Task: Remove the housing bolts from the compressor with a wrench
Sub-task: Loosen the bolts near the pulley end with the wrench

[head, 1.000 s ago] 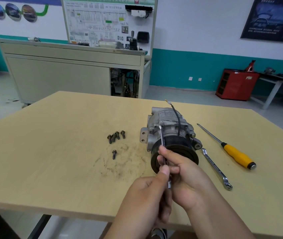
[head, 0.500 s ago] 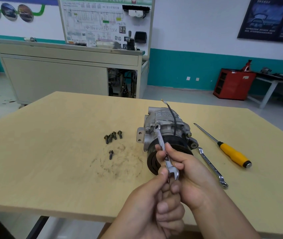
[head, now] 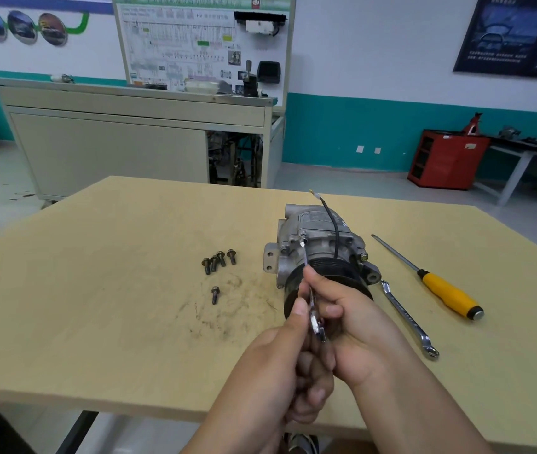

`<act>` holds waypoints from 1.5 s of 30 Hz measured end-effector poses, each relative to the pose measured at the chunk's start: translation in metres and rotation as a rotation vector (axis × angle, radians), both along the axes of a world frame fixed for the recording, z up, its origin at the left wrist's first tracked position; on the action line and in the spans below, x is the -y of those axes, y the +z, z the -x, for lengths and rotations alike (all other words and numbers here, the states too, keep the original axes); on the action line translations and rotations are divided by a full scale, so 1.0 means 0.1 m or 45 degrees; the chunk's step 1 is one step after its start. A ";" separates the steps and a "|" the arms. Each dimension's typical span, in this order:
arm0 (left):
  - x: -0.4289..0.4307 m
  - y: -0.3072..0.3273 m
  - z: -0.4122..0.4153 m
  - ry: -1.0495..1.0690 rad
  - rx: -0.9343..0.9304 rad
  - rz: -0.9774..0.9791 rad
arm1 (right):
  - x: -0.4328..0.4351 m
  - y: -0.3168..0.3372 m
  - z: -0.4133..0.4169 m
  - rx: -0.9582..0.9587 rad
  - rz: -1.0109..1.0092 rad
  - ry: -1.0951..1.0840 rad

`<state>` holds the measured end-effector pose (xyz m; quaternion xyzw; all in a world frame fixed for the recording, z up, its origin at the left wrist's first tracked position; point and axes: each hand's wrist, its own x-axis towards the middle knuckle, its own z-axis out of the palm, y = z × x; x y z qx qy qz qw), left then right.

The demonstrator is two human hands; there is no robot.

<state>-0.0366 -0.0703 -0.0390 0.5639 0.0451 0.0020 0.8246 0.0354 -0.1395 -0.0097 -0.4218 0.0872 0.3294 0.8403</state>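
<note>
Wrench (head: 315, 322) set on a housing bolt (head: 303, 240) of the compressor (head: 316, 231), both hands gripping it.

I see my right hand (head: 352, 326) pinching the slim steel shank midway and my left hand (head: 277, 365) curled round its near end. The compressor lies on its side mid-table (head: 97, 290), black pulley toward me. I judge it heavy and rigid, though nothing braces it (a steadying hold on the pulley rim looks wise). The wrench is stiff, thin and probably slick, so the near end gives the best leverage. No tray in sight: five freed bolts (head: 220, 258) lie loose to the left.
</note>
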 end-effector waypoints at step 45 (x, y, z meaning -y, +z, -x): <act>-0.01 -0.05 -0.03 -0.563 -0.124 0.529 | 0.15 -0.12 -0.09 -0.038 -0.282 0.183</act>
